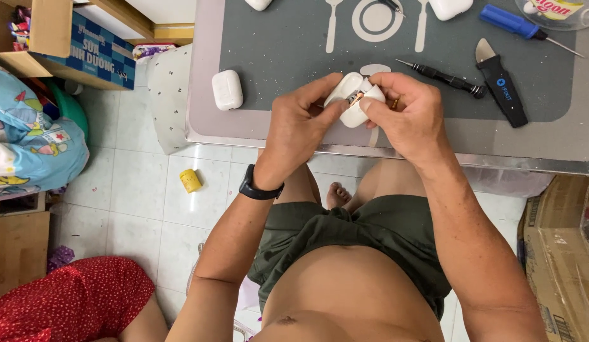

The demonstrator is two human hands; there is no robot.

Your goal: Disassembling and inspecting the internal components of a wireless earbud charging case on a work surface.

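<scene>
My left hand point(301, 120) pinches the white earbud case point(354, 101) from its left side, thumb tip pressed against the shell, and my right hand point(408, 117) closes on it from the right, fingers curled over the top. The case sits between both hands just above the near edge of the counter point(269, 126), its shell split open so a bit of coppery inner part shows at the seam. To do this well, I judge I should keep the pull even on both halves and let the thumbs work the seam slowly, since whatever links the halves inside could tear if I jerk. Holding it low over the grey mat point(288, 57) means any small piece drops there, not on the floor. A second white case point(227, 89) lies to the left; the black screwdriver point(443, 78), black pry tool point(500, 85) and blue screwdriver point(516, 23) rest to the right.
</scene>
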